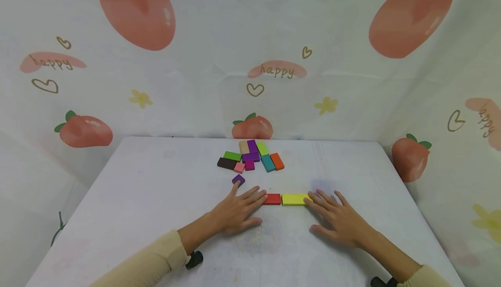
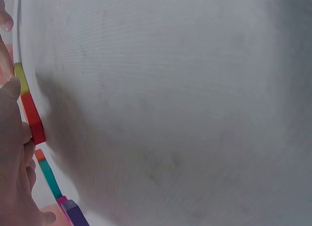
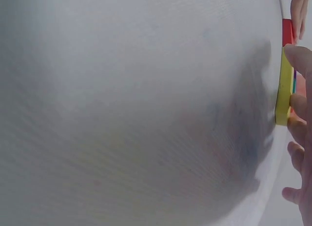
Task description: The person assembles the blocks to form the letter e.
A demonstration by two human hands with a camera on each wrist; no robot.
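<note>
A red block (image 1: 272, 199) and a yellow block (image 1: 293, 200) lie end to end in a row on the white table, a thin line between them. My left hand (image 1: 239, 212) is spread palm down, fingertips at the red block's left end. Just beyond its little finger sits a small dark purple block (image 1: 238, 178). On the other side, my right hand (image 1: 339, 221) has its fingers stretched out, index and middle fingertips at the yellow block's right end. The left wrist view shows the red block (image 2: 33, 119) beside the fingers; the right wrist view shows the yellow block (image 3: 283, 92) likewise.
Farther back on the table (image 1: 156, 182) is a loose cluster of blocks, among them a black block (image 1: 227, 163), a green block (image 1: 232, 155), a teal block (image 1: 268, 163) and an orange block (image 1: 277, 161). Behind it hangs a fruit-printed cloth (image 1: 211, 100).
</note>
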